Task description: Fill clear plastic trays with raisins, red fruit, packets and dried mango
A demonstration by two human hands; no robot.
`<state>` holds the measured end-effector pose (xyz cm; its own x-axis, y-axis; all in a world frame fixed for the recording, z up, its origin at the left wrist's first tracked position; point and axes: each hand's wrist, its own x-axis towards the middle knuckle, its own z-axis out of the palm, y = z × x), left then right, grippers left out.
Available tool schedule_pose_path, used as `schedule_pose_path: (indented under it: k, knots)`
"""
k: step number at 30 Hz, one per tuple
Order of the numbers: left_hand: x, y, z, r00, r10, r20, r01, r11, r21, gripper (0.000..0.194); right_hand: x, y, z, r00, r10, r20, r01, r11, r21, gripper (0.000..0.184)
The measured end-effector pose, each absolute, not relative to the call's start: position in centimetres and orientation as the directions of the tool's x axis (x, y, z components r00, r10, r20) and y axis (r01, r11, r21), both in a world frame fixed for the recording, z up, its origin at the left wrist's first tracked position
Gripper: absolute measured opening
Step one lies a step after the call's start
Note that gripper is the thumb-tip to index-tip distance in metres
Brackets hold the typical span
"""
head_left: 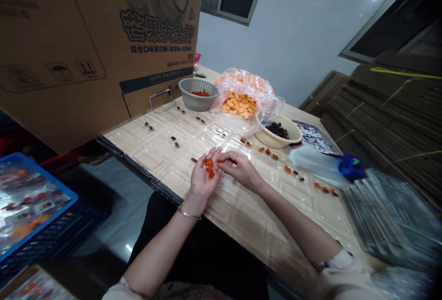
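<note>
Bright indoor light, faint shadow under the right hand (241,170); edges seem warped.

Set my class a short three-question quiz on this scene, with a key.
1. True or false: the left hand holds orange pieces in its palm.
2. Which holds the dark pieces: the bowl or the grey basket?
3. Fill the gap: the metal band on the left wrist is a ____.

Key: 1. True. 2. The bowl. 3. Bangle.
</note>
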<state>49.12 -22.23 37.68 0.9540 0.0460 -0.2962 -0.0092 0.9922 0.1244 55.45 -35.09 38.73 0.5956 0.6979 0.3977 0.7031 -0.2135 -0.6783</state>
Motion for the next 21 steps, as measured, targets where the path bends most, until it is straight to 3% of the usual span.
schedule_pose_path:
  k: [3, 10, 13, 16, 18, 21]
  knots:
    - [49.4, -22.3, 37.7, 0.932, 0.109, -0.345, -0.066, 0.989, 0.135, 0.033, 54.6, -34.9, 39.0, 0.603, 0.721, 0.342, 0.647, -0.192, -0.738, 0.008]
    - [50.1, -23.4, 37.9, 0.9, 0.232, -0.368, -0.186, 0.97, 0.157, 0.025, 51.3, -33.2, 38.2, 0.547, 0.637, 0.543, 0.81, -0.237, -0.537, 0.012]
    - [50.4, -23.0, 37.9, 0.888, 0.141, -0.437, -0.134, 0.99, 0.046, 0.026, 52.6, -33.6, 38.6, 0.658, 0.599, 0.456, 0.693, -0.246, -0.678, 0.007]
    - [50.4, -22.0, 38.0, 0.872, 0.128, -0.472, -0.145, 0.989, 0.0, 0.025, 57.2, -34.2, 39.2, 0.802, 0.486, 0.347, 0.531, -0.316, -0.786, 0.02]
    - [50.1, -21.4, 37.9, 0.867, 0.153, -0.474, -0.17, 0.985, 0.008, 0.025, 61.3, -34.0, 39.2, 0.862, 0.392, 0.322, 0.493, -0.493, -0.717, 0.022]
    - [49.4, -20.8, 37.6, 0.859, 0.164, -0.485, -0.173, 0.985, 0.027, 0.024, 67.0, -32.7, 38.1, 0.901, 0.321, 0.293, 0.429, -0.761, -0.486, 0.018]
